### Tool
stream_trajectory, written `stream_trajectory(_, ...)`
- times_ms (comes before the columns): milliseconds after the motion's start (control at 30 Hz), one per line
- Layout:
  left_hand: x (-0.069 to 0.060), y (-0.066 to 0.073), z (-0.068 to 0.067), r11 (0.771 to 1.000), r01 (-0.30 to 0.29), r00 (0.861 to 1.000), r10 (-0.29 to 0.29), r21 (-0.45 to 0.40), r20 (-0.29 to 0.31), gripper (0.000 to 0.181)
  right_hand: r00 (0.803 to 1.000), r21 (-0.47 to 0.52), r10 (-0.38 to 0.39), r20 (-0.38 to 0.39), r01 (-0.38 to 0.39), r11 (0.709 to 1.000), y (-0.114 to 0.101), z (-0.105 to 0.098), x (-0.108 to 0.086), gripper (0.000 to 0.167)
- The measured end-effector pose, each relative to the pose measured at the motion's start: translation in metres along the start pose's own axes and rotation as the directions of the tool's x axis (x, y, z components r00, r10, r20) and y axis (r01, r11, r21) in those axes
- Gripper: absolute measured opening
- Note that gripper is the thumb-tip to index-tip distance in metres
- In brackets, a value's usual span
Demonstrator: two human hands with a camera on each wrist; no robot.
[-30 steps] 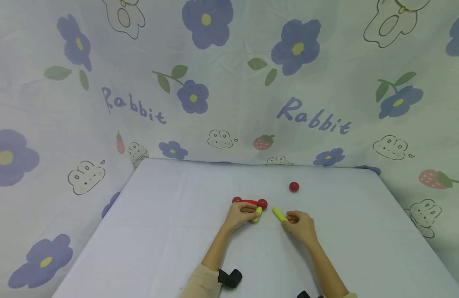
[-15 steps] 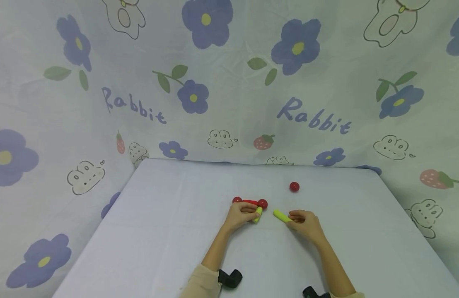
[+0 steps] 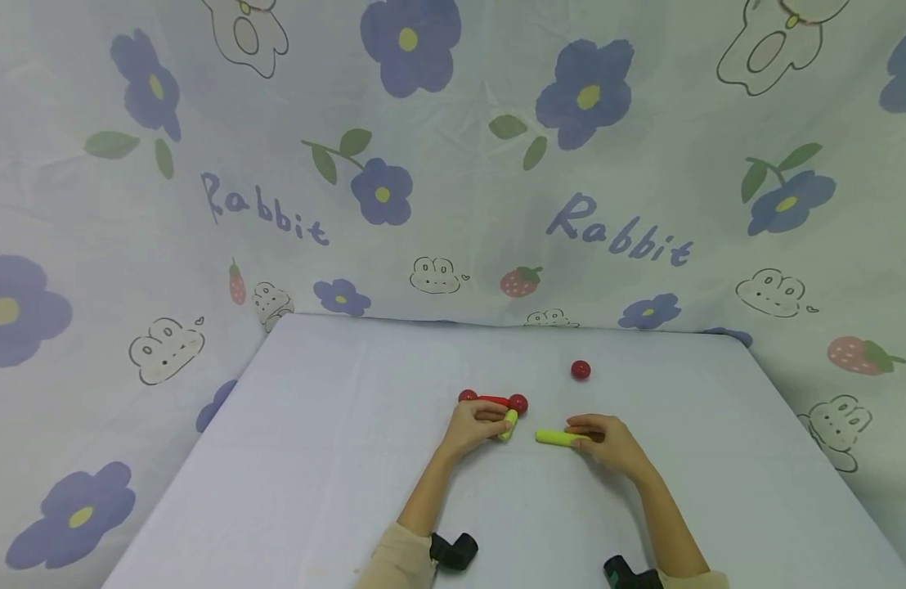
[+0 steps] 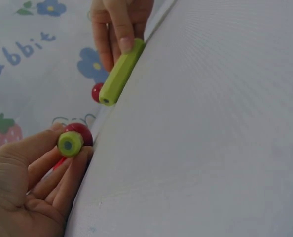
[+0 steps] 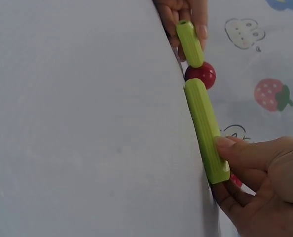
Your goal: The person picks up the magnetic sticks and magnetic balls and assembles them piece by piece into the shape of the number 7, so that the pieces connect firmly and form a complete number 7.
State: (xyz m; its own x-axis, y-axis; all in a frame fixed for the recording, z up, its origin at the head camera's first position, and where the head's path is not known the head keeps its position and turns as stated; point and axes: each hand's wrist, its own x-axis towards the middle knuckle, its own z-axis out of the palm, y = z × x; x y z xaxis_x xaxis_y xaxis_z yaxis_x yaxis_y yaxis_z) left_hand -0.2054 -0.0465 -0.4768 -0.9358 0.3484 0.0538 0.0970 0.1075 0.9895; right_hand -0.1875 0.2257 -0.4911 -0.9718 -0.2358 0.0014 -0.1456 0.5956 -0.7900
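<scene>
My left hand [image 3: 469, 430] pinches a short yellow-green ribbed rod [image 3: 509, 424], whose far end meets a red ball [image 3: 518, 403]. From that ball a red rod [image 3: 494, 400] runs left to a second red ball [image 3: 468, 395]; the fingers partly cover them. In the left wrist view the short rod [image 4: 69, 143] shows a hole in its near end. To the right, my right hand [image 3: 609, 444] holds a longer yellow-green rod [image 3: 554, 438] by its right end, between thumb and fingers. The long rod's left end points toward the left hand, apart from the short rod.
A single red ball [image 3: 580, 370] lies farther back on the white-covered table [image 3: 335, 458]. Behind the table hangs a cloth [image 3: 453, 180] printed with flowers, rabbits and strawberries. Black wrist mounts [image 3: 455, 551] sit on both forearms.
The long yellow-green rod has turned from slanting to nearly level across the head view. My right hand and forearm have shifted slightly right; the left hand stays in place.
</scene>
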Motion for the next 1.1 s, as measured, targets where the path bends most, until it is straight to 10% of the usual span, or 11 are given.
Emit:
stream_trajectory(367, 0.01, -0.025, 0.003, 1.0, -0.017, 0.999, 0.017, 0.015, -0.036, 0.029, 0.978, -0.144, 0.002, -0.208, -0.033, 0.989, -0.016, -0.001, -0.014, 0.038)
stream_trajectory(667, 0.015, -0.037, 0.003, 0.999, -0.008, 0.999, 0.01, 0.034, -0.048, 0.029, 0.926, -0.04, 0.095, -0.366, -0.117, 0.992, -0.027, 0.021, -0.016, 0.027)
stream_trajectory(1100, 0.015, -0.038, 0.004, 0.999, 0.005, 0.998, -0.003, 0.033, -0.057, 0.028, 0.921, -0.06, 0.056, -0.386, -0.086, 0.995, -0.023, 0.035, -0.011, 0.023)
